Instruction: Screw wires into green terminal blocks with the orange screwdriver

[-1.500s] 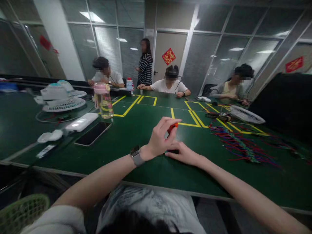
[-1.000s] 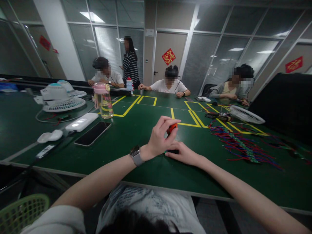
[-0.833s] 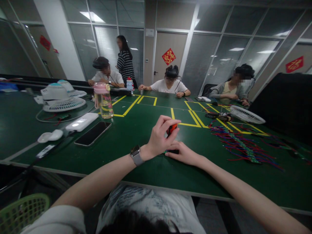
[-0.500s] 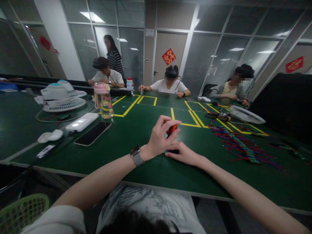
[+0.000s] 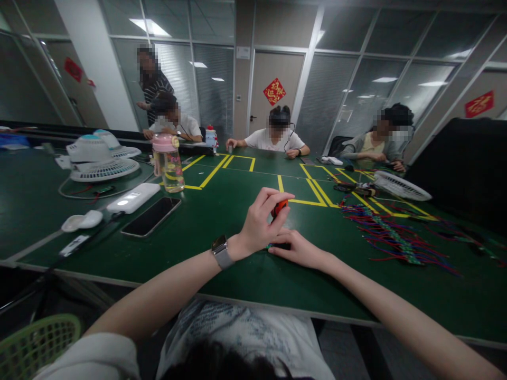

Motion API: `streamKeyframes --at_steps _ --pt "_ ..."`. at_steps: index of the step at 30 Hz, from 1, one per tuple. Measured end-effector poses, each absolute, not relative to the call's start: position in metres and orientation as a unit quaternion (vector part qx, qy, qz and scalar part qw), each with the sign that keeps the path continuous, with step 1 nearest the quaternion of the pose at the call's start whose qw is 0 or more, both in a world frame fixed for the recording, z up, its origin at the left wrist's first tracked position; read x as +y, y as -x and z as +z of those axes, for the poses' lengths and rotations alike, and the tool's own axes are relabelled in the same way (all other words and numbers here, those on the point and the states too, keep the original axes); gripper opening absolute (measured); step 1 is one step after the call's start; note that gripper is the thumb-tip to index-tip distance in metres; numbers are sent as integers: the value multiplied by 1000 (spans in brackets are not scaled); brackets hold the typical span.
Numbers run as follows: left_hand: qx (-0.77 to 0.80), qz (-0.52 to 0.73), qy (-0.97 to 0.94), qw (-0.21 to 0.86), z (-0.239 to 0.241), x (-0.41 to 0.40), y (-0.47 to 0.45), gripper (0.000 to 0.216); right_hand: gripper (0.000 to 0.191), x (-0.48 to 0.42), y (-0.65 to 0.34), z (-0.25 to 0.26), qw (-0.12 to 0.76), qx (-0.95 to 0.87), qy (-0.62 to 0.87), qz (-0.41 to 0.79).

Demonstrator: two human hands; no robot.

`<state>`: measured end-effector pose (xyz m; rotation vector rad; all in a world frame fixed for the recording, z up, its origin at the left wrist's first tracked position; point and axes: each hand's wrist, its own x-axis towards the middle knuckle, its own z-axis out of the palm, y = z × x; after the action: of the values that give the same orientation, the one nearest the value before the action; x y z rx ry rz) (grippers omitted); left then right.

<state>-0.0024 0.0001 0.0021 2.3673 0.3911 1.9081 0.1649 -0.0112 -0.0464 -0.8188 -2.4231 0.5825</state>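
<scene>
While the green table (image 5: 222,287) spans the scene, white fans (image 5: 103,169) sit at its far left, with a phone (image 5: 151,217) nearer and a pink-lidded bottle (image 5: 169,166) just beyond it; yellow tape (image 5: 214,171) marks the far middle; near the centre, the left hand (image 5: 259,219) is clamped around an orange-and-black handle (image 5: 281,207); just right of it, the right hand (image 5: 299,249) rests low, its fingers at a small dark piece (image 5: 282,246), mostly hidden, so I cannot tell whether they grip it; red and blue wires (image 5: 396,237) lie to the right, a white grille (image 5: 402,186) beyond them; along the far side, three seated people (image 5: 259,138) have glass partitions (image 5: 214,84) and a door (image 5: 265,68) behind them; compared with the earliest frame, the standing person in stripes (image 5: 156,88) has moved from beside the door to the far left, behind the leftmost seated person; both hands keep their places.
</scene>
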Motion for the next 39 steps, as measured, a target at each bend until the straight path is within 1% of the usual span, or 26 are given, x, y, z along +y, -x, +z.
streamKeyframes --at_steps 10,17,39 --pt "134 623 -770 33 1 1 3 18 27 -11 -165 -49 258 -892 306 210" --pt "144 626 -766 3 1 2 3 18 27 -10 -166 -51 256 -893 309 204" --pt "142 633 -761 4 1 1 3 17 28 -12 -165 -47 254 -893 307 209"
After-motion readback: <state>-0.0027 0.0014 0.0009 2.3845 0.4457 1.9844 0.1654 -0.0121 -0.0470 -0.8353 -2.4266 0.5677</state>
